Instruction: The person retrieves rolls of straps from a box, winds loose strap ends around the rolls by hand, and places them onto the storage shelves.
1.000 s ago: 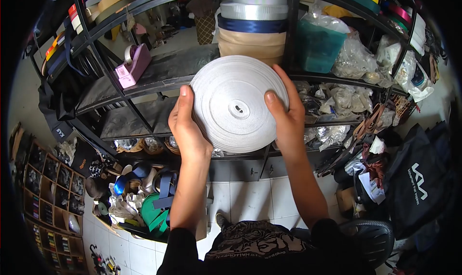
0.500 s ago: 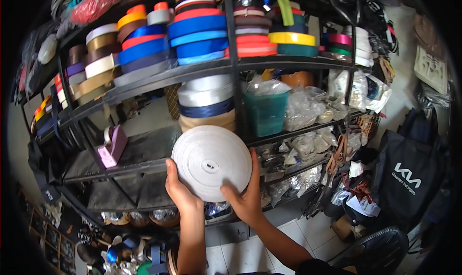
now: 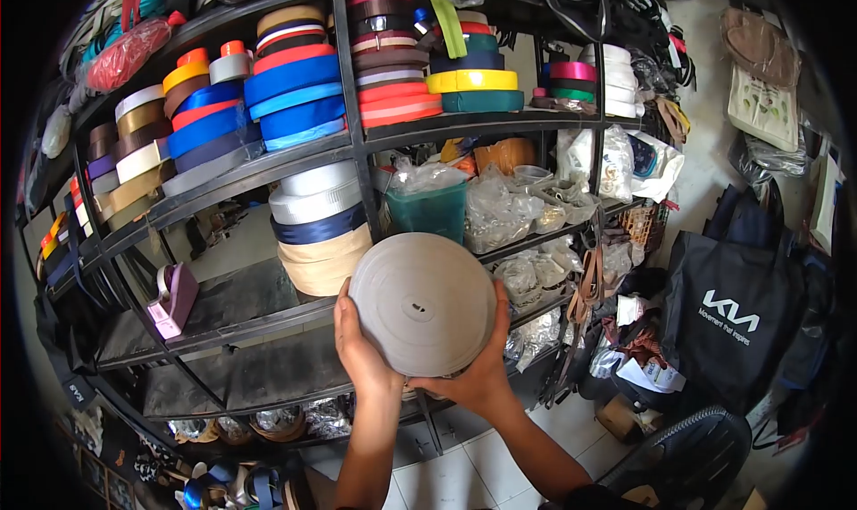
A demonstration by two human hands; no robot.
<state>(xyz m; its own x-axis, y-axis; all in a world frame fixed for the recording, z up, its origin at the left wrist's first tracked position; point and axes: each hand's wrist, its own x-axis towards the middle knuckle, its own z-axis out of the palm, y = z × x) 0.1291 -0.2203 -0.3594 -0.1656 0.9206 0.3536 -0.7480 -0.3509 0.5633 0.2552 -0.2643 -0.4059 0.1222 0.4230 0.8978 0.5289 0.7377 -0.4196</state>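
A large pale grey roll of webbing point(image 3: 422, 331) is held up in front of me, its flat round face tilted towards the camera and a small dark hole at its centre. My left hand point(image 3: 366, 354) is closed around its left edge. On the opposite side, my right hand point(image 3: 478, 372) grips the right and lower edge, its thumb along the bottom. Behind the roll, to the left, a stack of white, navy and beige webbing rolls point(image 3: 321, 233) stands on the middle shelf.
Black metal shelving point(image 3: 259, 166) carries many coloured rolls point(image 3: 295, 86) on its upper level. A pink tape dispenser point(image 3: 174, 300) stands on the left shelf. Right of centre sit a green bin point(image 3: 427, 211) and plastic bags point(image 3: 500, 211). A black bag point(image 3: 732, 314) hangs at right.
The view has swung right, and the shelves now sit further left in it. The roll is further right against them. My right thumb has moved from the roll's face to its lower edge.
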